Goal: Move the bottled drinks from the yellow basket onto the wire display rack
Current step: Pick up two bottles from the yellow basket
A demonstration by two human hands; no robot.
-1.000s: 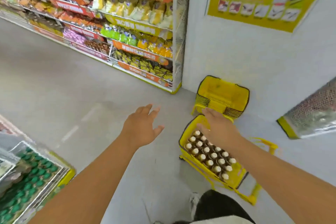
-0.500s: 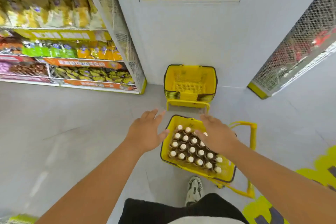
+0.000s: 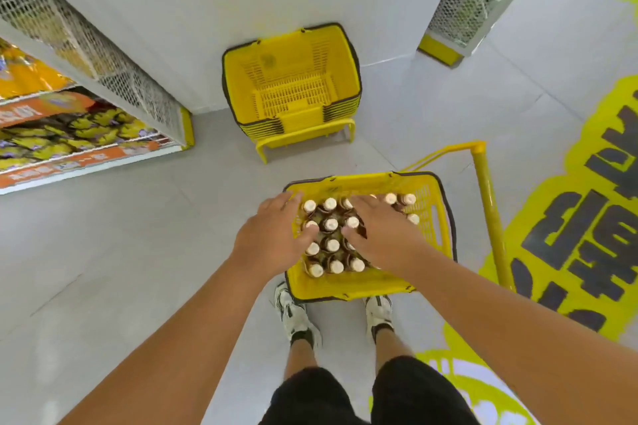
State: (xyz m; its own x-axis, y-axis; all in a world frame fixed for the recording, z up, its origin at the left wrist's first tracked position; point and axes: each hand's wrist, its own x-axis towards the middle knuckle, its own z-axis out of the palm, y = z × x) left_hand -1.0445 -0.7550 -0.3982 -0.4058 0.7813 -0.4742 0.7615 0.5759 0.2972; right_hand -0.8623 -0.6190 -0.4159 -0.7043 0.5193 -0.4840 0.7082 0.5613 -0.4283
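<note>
As bottles (image 3: 330, 224) are packed upright in basket (image 3: 435, 214) | left hand (image 3: 272, 235), right hand (image 3: 374, 235) lowered, fingers spread, nothing grasped | judged rigid, heavyish; necks best gripped.

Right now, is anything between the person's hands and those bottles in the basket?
Nothing visible is. The left hand and right hand are spread directly over the bottles standing in the yellow basket, with no lid or cover. The wire display rack is out of view.
</note>
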